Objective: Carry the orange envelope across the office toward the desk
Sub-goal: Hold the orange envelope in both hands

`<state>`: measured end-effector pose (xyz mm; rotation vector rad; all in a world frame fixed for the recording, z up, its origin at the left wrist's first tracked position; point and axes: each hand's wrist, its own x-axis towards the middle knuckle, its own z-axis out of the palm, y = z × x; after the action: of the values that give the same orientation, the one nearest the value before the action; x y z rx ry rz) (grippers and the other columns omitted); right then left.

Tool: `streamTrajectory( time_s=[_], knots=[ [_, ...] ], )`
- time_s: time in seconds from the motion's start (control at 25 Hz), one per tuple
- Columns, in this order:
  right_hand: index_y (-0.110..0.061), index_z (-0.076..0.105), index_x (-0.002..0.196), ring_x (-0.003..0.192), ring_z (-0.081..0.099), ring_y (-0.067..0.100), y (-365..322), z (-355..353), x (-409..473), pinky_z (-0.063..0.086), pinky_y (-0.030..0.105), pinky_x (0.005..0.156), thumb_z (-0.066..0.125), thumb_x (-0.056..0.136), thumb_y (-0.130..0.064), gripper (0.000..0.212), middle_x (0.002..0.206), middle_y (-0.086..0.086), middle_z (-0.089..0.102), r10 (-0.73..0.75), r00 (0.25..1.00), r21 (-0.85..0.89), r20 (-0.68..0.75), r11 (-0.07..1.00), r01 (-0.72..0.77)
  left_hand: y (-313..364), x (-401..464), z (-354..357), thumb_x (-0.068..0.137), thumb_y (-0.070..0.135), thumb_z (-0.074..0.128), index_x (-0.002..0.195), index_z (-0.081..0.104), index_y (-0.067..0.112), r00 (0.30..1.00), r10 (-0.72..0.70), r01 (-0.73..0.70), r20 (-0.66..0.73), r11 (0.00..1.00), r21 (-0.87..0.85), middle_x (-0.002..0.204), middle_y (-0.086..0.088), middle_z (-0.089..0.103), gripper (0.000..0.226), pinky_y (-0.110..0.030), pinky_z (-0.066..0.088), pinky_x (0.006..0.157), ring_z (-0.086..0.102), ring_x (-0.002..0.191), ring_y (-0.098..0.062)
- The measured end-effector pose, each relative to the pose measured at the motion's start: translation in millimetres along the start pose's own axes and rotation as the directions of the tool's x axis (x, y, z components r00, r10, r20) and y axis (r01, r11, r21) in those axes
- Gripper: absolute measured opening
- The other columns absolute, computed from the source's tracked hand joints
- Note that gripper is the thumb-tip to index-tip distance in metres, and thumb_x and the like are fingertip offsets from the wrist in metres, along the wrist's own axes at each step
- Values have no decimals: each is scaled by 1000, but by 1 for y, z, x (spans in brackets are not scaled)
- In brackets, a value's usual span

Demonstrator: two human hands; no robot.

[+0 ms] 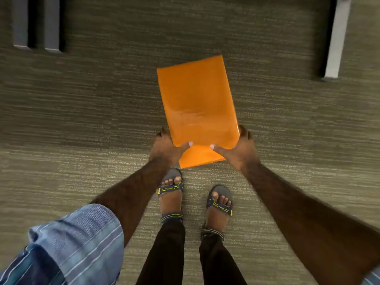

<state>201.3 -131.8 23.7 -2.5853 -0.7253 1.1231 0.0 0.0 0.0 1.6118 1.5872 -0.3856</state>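
The orange envelope (pixel 198 105) is held flat out in front of me, above the carpet, its long side pointing away. My left hand (pixel 167 149) grips its near left corner with the thumb on top. My right hand (pixel 236 150) grips the near right corner the same way. The fingers of both hands are hidden under the envelope. No desk top is in view.
Grey-green carpet (pixel 92 120) covers the floor. Two grey furniture legs (pixel 36 23) stand at the far left and a pale leg or panel (pixel 337 40) at the far right. My feet in sandals (pixel 195 198) are below the envelope.
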Motion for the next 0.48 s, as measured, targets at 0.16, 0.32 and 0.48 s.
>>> streamTrajectory(
  time_s=[0.16, 0.32, 0.48],
  knots=[
    [-17, 34, 163, 136, 61, 40, 10, 2, 15, 59, 55, 107, 96, 62, -71, 130, 156, 16, 51, 24, 1000, -24, 15, 999, -23, -11, 9, 10, 75, 63, 84, 144, 46, 6, 1000, -3, 6, 22, 993, -119, 140, -20, 64, 98, -37, 51, 86, 64, 126, -40],
    [-17, 24, 169, 142, 57, 41, 20, 11, 32, 57, 52, 111, 99, 64, -63, 137, 163, 17, 45, 72, 996, 12, 51, 997, -73, -14, 17, 20, 72, 55, 90, 143, 51, 14, 994, -16, 40, 106, 973, -226, 139, -10, 68, 91, -34, 53, 94, 67, 123, -32],
    [-21, 22, 171, 150, 49, 41, 28, 19, 47, 55, 44, 108, 102, 64, -53, 137, 170, 15, 38, 117, 988, 72, 97, 990, -124, -21, 25, 31, 72, 42, 94, 143, 55, 12, 966, -69, 151, 249, 932, -329, 142, -10, 67, 86, -42, 56, 102, 67, 123, -31]
  ],
)
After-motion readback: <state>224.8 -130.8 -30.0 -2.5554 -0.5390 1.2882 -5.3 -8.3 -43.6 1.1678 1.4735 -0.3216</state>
